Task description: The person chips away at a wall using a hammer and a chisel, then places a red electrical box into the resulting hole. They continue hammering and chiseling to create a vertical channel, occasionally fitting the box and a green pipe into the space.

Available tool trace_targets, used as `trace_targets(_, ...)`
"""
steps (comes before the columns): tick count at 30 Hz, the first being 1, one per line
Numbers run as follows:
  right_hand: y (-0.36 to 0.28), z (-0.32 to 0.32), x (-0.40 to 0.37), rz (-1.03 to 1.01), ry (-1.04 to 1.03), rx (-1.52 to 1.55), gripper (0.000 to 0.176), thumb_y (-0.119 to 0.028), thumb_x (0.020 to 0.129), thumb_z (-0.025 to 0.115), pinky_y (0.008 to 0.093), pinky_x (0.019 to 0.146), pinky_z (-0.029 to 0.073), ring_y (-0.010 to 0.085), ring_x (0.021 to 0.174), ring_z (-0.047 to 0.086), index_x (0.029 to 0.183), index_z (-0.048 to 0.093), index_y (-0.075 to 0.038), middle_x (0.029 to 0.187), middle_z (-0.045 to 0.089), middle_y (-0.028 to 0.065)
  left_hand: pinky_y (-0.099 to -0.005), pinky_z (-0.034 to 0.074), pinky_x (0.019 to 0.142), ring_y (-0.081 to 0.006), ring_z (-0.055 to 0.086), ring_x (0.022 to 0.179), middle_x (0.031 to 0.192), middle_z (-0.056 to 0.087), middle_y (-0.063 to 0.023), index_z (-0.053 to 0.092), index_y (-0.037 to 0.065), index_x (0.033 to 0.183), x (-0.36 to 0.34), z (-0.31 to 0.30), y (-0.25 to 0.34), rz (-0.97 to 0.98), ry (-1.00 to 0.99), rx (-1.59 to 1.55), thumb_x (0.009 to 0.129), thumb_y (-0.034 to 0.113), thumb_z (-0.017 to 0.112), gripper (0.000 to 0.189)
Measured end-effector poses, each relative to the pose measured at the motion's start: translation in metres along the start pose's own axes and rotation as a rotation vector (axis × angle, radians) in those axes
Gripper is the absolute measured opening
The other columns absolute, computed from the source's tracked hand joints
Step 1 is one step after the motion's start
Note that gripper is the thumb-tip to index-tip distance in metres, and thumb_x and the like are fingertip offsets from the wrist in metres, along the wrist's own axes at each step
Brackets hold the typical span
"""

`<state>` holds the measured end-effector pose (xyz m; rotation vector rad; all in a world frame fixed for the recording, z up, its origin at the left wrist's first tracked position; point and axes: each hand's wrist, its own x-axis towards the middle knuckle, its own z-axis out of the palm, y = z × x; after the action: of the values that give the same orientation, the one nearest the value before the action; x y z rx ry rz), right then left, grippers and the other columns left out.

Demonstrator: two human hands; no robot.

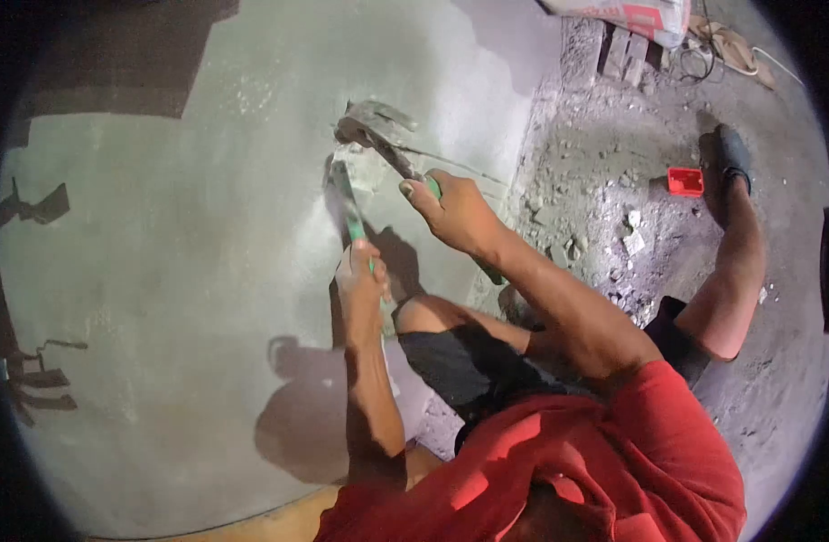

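My left hand (364, 278) is closed round the green grip of a chisel (347, 200), its dark metal end up against the grey wall. My right hand (460, 215) grips a hammer (389, 154) with a green handle and a dirty, mortar-crusted head. That head hangs over the wall just above the chisel's tip. Between the two tools shows a pale, rough chipped patch (369, 170) in the smooth wall surface (216, 244). Thin scratched lines run from it to the right.
Rubble (572, 244) lies along the foot of the wall. A red plastic box (684, 182) stands on the dusty floor near my shoe (734, 149). Farther back are a white-and-red sack (645, 16), wooden slats (624, 56) and a cable (699, 63). My bent knee (423, 316) is close to the wall.
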<state>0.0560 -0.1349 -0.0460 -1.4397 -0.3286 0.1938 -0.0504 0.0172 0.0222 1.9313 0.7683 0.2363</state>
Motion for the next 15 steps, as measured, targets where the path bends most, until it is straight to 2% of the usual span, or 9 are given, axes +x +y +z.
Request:
trace_targets(1,-0.015,-0.013,-0.005,0.000,-0.003,-0.011,0.051,-0.045,0.095,0.057,0.0502,0.073,0.051,0.0456,0.075,0.065,0.096,0.063,0.005,0.077,0.063,0.0313,-0.0241,0.034,0.043,-0.0072,0.041,0.050,0.064,0.043,0.0037,0.055,0.011,0.091,-0.003,-0.001,0.000,-0.025,0.022,0.031,0.103,0.041,0.049,0.033)
trace_targets(2,-0.028,-0.027,-0.015,0.000,0.012,0.113,0.050,-0.045,0.095,0.057,0.0463,0.071,0.051,0.0380,0.072,0.065,0.095,0.062,0.004,0.073,0.062,0.0270,-0.0237,0.035,0.044,-0.0068,0.043,0.051,0.065,0.045,0.0035,0.056,0.011,0.091,-0.008,-0.004,-0.002,-0.057,0.049,0.067,0.103,0.040,0.049,0.032)
trace_targets(3,-0.033,-0.036,-0.022,-0.004,0.035,0.240,0.050,-0.046,0.096,0.057,0.0424,0.068,0.052,0.0304,0.068,0.064,0.094,0.062,0.004,0.068,0.061,0.0228,-0.0247,0.039,0.048,-0.0078,0.050,0.056,0.067,0.049,0.0015,0.058,0.009,0.090,-0.006,-0.003,-0.003,-0.130,0.103,0.323,0.102,0.034,0.052,0.029)
trace_targets(4,-0.029,-0.040,-0.029,0.003,0.040,0.242,0.050,-0.046,0.096,0.057,0.0424,0.068,0.052,0.0304,0.068,0.064,0.094,0.062,0.004,0.068,0.061,0.0228,-0.0247,0.039,0.048,-0.0078,0.050,0.056,0.067,0.049,0.0015,0.058,0.009,0.090,-0.005,-0.007,-0.011,-0.133,0.097,0.328,0.102,0.034,0.052,0.029)
trace_targets(6,-0.023,-0.052,-0.041,-0.198,0.117,0.543,0.048,-0.047,0.096,0.058,0.0320,0.059,0.049,0.0153,0.062,0.056,0.092,0.059,0.001,0.063,0.056,0.0094,-0.0271,0.042,0.053,-0.0102,0.054,0.061,0.070,0.053,-0.0012,0.059,0.007,0.089,-0.003,-0.009,-0.027,0.714,-0.052,1.032,0.101,0.030,0.054,0.026)
trace_targets(7,-0.027,-0.060,-0.048,-0.194,0.069,0.643,0.048,-0.051,0.096,0.058,0.0258,0.053,0.043,0.0086,0.056,0.052,0.090,0.057,-0.004,0.062,0.053,0.0008,-0.0459,0.046,0.059,-0.0385,0.058,0.064,0.071,0.058,-0.0216,0.058,0.004,0.095,-0.008,-0.006,-0.026,0.514,-0.035,0.882,0.101,0.029,0.051,0.027)
trace_targets(8,-0.023,-0.062,-0.050,-0.185,0.081,0.646,0.048,-0.051,0.096,0.058,0.0258,0.053,0.043,0.0086,0.056,0.052,0.090,0.057,-0.004,0.062,0.053,0.0008,-0.0459,0.046,0.059,-0.0385,0.058,0.064,0.071,0.058,-0.0216,0.058,0.004,0.095,-0.006,-0.006,-0.026,0.512,-0.048,0.889,0.101,0.029,0.051,0.027)
trace_targets(11,-0.011,-0.064,-0.051,-0.081,0.078,0.593,0.051,-0.056,0.098,0.052,0.0253,0.048,0.040,0.0066,0.052,0.048,0.088,0.054,-0.005,0.061,0.051,-0.0019,-0.0439,0.043,0.060,-0.0343,0.054,0.061,0.066,0.053,-0.0173,0.056,0.002,0.090,0.002,-0.009,-0.006,0.212,0.030,0.723,0.102,0.037,0.047,0.038)
trace_targets(15,0.016,-0.053,-0.053,-0.009,0.046,0.598,0.051,-0.054,0.100,0.050,0.0263,0.047,0.039,0.0075,0.050,0.047,0.086,0.054,-0.005,0.059,0.050,-0.0012,-0.0404,0.039,0.056,-0.0243,0.049,0.057,0.062,0.045,-0.0094,0.055,0.001,0.086,0.012,-0.014,0.002,0.165,0.067,0.678,0.103,0.039,0.048,0.043)
